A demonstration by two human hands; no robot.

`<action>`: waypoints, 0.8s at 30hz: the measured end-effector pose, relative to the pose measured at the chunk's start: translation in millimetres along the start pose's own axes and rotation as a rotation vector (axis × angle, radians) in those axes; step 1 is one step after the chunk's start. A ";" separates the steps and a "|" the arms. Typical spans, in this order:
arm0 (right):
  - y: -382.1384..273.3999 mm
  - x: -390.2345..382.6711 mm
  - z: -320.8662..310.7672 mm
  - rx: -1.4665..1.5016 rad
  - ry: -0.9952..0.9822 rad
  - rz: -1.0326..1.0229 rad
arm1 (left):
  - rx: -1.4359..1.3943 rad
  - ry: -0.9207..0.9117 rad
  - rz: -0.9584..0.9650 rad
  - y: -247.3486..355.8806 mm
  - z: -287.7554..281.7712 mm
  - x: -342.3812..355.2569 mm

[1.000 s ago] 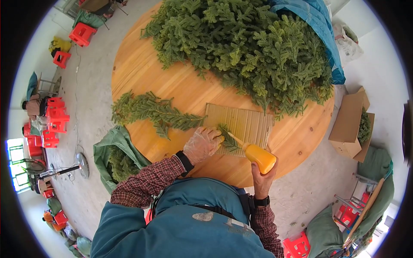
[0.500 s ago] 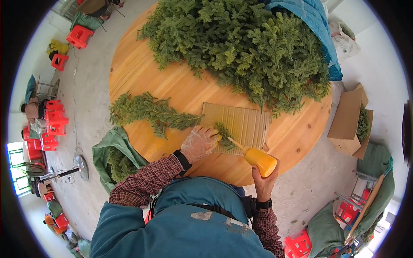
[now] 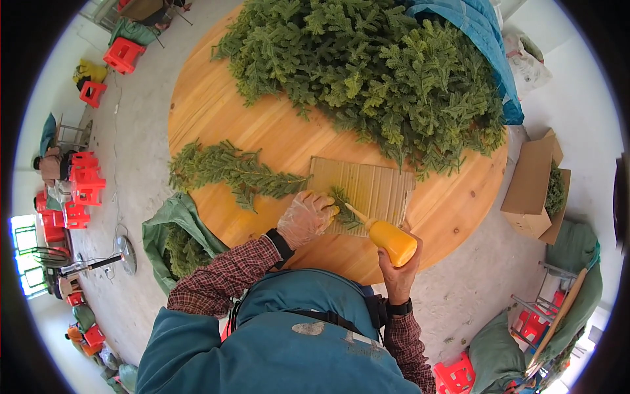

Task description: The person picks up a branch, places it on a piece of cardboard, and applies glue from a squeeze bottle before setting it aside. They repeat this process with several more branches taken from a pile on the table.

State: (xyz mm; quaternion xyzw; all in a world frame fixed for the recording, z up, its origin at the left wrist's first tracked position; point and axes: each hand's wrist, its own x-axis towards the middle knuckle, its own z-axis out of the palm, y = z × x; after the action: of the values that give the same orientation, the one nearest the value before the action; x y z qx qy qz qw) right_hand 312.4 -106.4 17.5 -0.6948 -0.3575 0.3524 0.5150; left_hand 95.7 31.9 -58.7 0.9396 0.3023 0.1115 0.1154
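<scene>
In a clear plastic glove, my left hand (image 3: pixel 306 217) is closed on the end of a small green fir sprig (image 3: pixel 344 205), over the near left part of a corrugated cardboard sheet (image 3: pixel 367 180). Bare and wrapped round the base of a yellow squeeze bottle (image 3: pixel 391 241), my right hand (image 3: pixel 400 271) tilts it so that its thin nozzle points up and left at the sprig. Whether the tip touches the needles I cannot tell. To the left of the cardboard lie several longer fir branches (image 3: pixel 239 172) on the round wooden table (image 3: pixel 453 213).
A large heap of fir greenery (image 3: pixel 367 72) covers the far side of the table, beside a blue sack (image 3: pixel 485 46). Close by my left arm hangs a green sack (image 3: pixel 157 230) with greenery inside. A cardboard box (image 3: pixel 525 187) stands right; red stools (image 3: pixel 85 177) stand along the left.
My right hand and the bottle have shifted slightly up and left, bringing the nozzle nearer the sprig. My left hand stays almost in place.
</scene>
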 end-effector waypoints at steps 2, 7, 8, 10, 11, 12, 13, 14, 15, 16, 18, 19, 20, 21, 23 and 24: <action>-5.4 -1.1 -1.4 0.006 -0.011 0.009 | -0.003 0.003 -0.002 -0.6 1.6 -0.4; -9.3 -2.8 -6.5 -0.049 -0.008 -0.015 | -0.011 -0.005 -0.004 -2.3 2.0 -1.1; -9.1 -3.7 -8.9 -0.057 -0.007 -0.011 | -0.002 -0.009 -0.001 -1.9 0.6 -0.2; -8.5 -5.6 -14.2 -0.073 -0.007 -0.004 | 0.007 -0.011 0.004 -2.0 -0.1 0.7; -8.0 -6.5 -16.6 -0.074 -0.006 -0.005 | 0.005 -0.009 0.007 -2.2 -0.1 0.9; -7.3 -7.4 -19.1 -0.081 -0.007 -0.005 | 0.003 -0.006 0.010 -2.1 -0.3 0.9; -6.5 -8.4 -21.7 -0.088 -0.008 -0.005 | 0.000 -0.004 0.012 -2.1 -0.5 0.9; -5.9 -9.5 -24.1 -0.095 -0.009 -0.004 | 0.000 -0.003 0.011 -2.2 -0.4 0.8; -5.3 -10.8 -26.6 -0.096 -0.009 -0.005 | 0.005 0.003 0.014 -2.4 -0.1 0.6; -4.6 -12.4 -29.3 -0.091 -0.004 0.015 | 0.009 0.008 0.016 -2.6 0.3 0.5; -5.2 -14.5 -32.6 -0.080 0.008 0.056 | 0.013 0.013 0.020 -1.9 -0.8 1.4; -6.0 -15.1 -34.0 -0.080 0.008 0.056 | 0.025 0.012 0.019 -1.4 -1.5 1.8; -7.1 -16.0 -36.0 -0.083 0.015 0.053 | 0.038 0.011 0.019 -0.7 -2.9 2.4; -9.5 -16.5 -37.5 -0.086 0.021 0.050 | 0.051 0.010 0.018 -0.2 -3.4 2.7; -10.4 -17.5 -40.3 -0.088 0.030 0.048 | 0.049 0.020 0.020 -0.3 -2.9 2.9; -10.0 -18.0 -42.2 -0.090 0.034 0.050 | 0.048 0.029 0.021 -0.4 -2.6 2.7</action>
State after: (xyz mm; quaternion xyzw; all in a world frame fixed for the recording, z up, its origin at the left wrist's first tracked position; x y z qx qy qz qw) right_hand 338.3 -139.2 38.7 -0.7318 -0.3466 0.3370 0.4804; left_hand 96.8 34.3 -56.0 0.9435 0.2967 0.1192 0.0873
